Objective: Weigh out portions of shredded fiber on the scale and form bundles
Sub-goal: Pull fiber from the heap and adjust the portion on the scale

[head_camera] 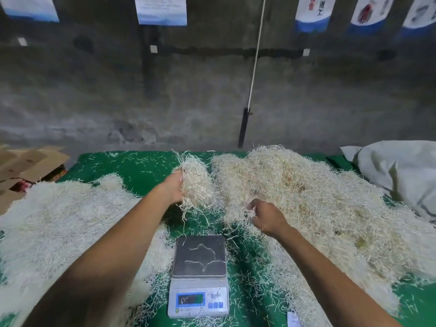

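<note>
Hands at frame centre, above the green cloth tabletop [146, 166]. Left hand [173, 187] grips a pale, cream-coloured clump of shredded fiber [197, 182], held up just right of its fingers. Right hand [266, 220], fingers curled, pinches strands at the near edge of the large loose fiber heap [306, 192] on the right. Grey-topped white digital scale [199, 274] sits below both hands, a few stray strands on its platform. Flattened fiber mass [61, 223] lies at left.

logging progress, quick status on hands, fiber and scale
Left hand grips a fiber clump. Right hand pinches strands at big pile. Scale platform holds only stray strands.
</note>
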A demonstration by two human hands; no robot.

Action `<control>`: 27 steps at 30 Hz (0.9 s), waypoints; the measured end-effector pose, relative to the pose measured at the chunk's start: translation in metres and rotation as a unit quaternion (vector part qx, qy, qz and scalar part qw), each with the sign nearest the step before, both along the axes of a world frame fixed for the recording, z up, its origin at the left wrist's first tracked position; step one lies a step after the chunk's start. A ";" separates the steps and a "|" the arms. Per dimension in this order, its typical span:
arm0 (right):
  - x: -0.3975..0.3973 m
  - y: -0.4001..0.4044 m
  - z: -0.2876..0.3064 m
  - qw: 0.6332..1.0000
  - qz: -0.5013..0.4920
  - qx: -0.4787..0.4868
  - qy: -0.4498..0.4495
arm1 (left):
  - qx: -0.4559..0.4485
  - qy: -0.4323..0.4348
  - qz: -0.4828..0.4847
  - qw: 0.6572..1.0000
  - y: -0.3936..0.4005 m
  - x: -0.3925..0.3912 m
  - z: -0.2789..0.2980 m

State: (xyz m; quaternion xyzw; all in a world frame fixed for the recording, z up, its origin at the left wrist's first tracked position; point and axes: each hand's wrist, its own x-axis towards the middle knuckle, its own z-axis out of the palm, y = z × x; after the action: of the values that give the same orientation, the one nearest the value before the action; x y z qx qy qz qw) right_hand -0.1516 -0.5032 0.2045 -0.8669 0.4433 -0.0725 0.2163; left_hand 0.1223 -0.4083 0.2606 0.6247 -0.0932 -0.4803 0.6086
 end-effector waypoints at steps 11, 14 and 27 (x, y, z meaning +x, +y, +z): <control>0.035 0.005 0.033 0.993 0.029 0.066 0.089 | -0.004 0.052 -0.104 0.993 -0.004 -0.037 -0.035; 0.052 0.025 0.015 0.968 0.008 0.175 -0.182 | -0.043 0.139 -0.122 0.982 0.011 -0.043 -0.052; 0.075 0.032 -0.076 0.926 -0.113 0.245 -0.265 | 0.132 -0.135 0.050 0.981 0.068 -0.022 -0.132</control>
State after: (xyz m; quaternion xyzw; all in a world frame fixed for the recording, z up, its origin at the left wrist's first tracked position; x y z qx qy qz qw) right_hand -0.0769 -0.4707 0.1283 -0.6800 0.4687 -0.2127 0.5222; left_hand 0.1007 -0.3398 0.1289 0.7625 -0.0789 -0.3690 0.5256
